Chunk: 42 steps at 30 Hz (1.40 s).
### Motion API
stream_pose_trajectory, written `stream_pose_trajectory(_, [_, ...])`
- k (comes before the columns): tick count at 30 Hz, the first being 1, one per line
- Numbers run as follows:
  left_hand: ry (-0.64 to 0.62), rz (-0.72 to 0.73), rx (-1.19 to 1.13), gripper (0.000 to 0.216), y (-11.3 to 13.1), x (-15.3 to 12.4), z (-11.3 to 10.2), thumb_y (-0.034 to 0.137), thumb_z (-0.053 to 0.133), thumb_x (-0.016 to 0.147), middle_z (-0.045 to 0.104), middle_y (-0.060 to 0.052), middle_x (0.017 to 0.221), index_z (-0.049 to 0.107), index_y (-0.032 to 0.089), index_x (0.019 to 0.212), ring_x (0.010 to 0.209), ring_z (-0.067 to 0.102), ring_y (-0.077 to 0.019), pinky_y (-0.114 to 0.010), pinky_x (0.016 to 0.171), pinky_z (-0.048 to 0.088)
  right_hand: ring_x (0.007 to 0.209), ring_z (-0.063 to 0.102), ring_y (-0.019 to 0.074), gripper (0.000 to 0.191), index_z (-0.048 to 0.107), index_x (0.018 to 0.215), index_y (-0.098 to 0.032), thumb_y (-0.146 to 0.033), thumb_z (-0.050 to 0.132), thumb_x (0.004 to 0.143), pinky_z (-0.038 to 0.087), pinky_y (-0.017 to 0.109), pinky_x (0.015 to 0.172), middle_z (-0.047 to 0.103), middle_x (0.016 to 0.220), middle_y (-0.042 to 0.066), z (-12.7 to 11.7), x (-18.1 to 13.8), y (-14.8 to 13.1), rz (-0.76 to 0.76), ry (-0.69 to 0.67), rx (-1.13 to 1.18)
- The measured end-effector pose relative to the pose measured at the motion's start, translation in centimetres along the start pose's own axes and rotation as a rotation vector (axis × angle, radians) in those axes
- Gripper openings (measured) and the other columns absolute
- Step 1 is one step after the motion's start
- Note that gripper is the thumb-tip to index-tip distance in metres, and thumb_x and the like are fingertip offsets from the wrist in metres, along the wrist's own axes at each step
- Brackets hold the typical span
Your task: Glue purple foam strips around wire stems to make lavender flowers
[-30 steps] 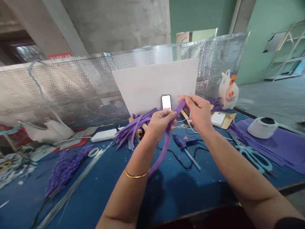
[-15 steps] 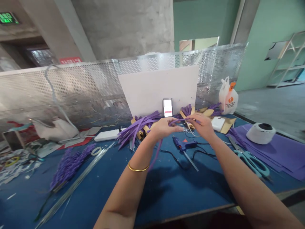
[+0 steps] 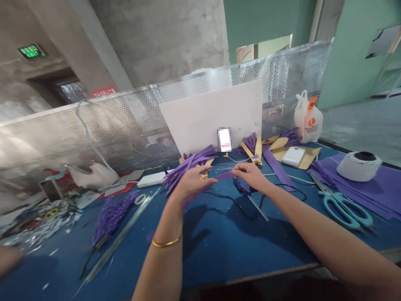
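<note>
My right hand [image 3: 247, 173] is closed, its thumb and fingertips pinching one end of a purple strip [image 3: 224, 176]. That strip runs left under the thumb of my left hand [image 3: 194, 182] and partly behind the hand. The left thumb and fingers are spread apart. A blue glue gun [image 3: 242, 186] lies on the table just below my right hand, partly hidden by it. Beyond my left hand sits a pile of purple strips [image 3: 191, 162]. Another wide purple strip [image 3: 278, 168] lies flat to the right of my right hand.
Teal scissors [image 3: 346, 209], a white spool [image 3: 359, 166] and purple sheets [image 3: 388, 190] lie right. A phone [image 3: 224, 139] leans on the white board [image 3: 209, 113]. Purple flower stems [image 3: 114, 215] and thin wires [image 3: 120, 234] lie left. A blurred hand [image 3: 9, 260] shows at the left edge.
My hands have moved apart, and the left fingers have spread from the strip. The view has shifted, and a blurred hand now shows at the left edge.
</note>
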<state>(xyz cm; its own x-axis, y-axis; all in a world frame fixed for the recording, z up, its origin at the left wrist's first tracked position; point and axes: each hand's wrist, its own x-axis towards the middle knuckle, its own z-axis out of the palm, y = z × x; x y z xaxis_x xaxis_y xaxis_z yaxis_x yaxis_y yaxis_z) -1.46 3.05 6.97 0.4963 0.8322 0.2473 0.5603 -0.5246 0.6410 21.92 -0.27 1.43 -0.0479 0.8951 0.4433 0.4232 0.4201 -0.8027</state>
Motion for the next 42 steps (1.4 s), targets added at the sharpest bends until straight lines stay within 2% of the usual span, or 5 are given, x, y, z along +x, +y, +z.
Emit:
stream_pose_trajectory(4, [-0.018, 0.094, -0.256, 0.026, 0.3, 0.7, 5.5, 0.037, 0.062, 0.076, 0.072, -0.007, 0.088, 0.072, 0.017, 0.090, 0.080, 0.064, -0.0183, -0.029, 0.075, 0.048, 0.074, 0.059, 0.0177, 0.018, 0.066, 0.072, -0.020, -0.034, 0.058, 0.078, 0.042, 0.030, 0.070, 0.068, 0.074, 0.002, 0.7, -0.2, -0.3, -0.050, 0.023, -0.064])
stream_pose_trajectory(9, [0.088, -0.078, -0.473, 0.022, 0.1, 1.0, 8.0, 0.034, 0.059, 0.077, 0.065, -0.002, 0.065, 0.065, 0.014, 0.072, 0.050, 0.053, -0.0099, -0.022, 0.052, 0.043, 0.074, 0.059, 0.0183, 0.023, 0.069, 0.083, -0.020, -0.040, 0.061, 0.075, 0.043, 0.031, 0.069, 0.068, 0.077, 0.003, 0.8, -0.3, -0.5, 0.105, 0.200, 0.106])
stream_pose_trajectory(14, [0.145, -0.081, -0.391, 0.024, 0.4, 0.4, 9.1, 0.036, 0.058, 0.077, 0.064, -0.002, 0.061, 0.067, 0.015, 0.071, 0.050, 0.053, -0.0106, -0.021, 0.050, 0.041, 0.063, 0.056, 0.0152, 0.026, 0.068, 0.074, -0.018, -0.038, 0.076, 0.059, 0.043, 0.028, 0.061, 0.065, 0.066, 0.001, 2.3, -0.9, -0.4, 0.302, 0.160, 0.484])
stream_pose_trajectory(27, [0.165, -0.082, -0.351, 0.020, 0.8, 0.2, 9.6, 0.034, 0.058, 0.077, 0.066, -0.001, 0.063, 0.066, 0.016, 0.071, 0.050, 0.057, -0.0114, -0.022, 0.053, 0.044, 0.054, 0.051, 0.0127, 0.022, 0.068, 0.064, -0.018, -0.036, 0.077, 0.055, 0.040, 0.027, 0.054, 0.062, 0.057, 0.000, 2.7, -0.9, -0.1, 0.335, 0.331, 0.457])
stream_pose_trajectory(42, [0.136, -0.132, -0.461, 0.019, 0.8, 0.4, 9.6, 0.033, 0.060, 0.076, 0.065, -0.002, 0.061, 0.067, 0.015, 0.071, 0.047, 0.054, -0.0101, -0.022, 0.050, 0.044, 0.054, 0.056, 0.0132, 0.035, 0.072, 0.074, -0.016, -0.048, 0.073, 0.061, 0.045, 0.026, 0.052, 0.066, 0.062, 0.003, 1.4, -0.2, 0.9, 0.373, 0.251, 0.499])
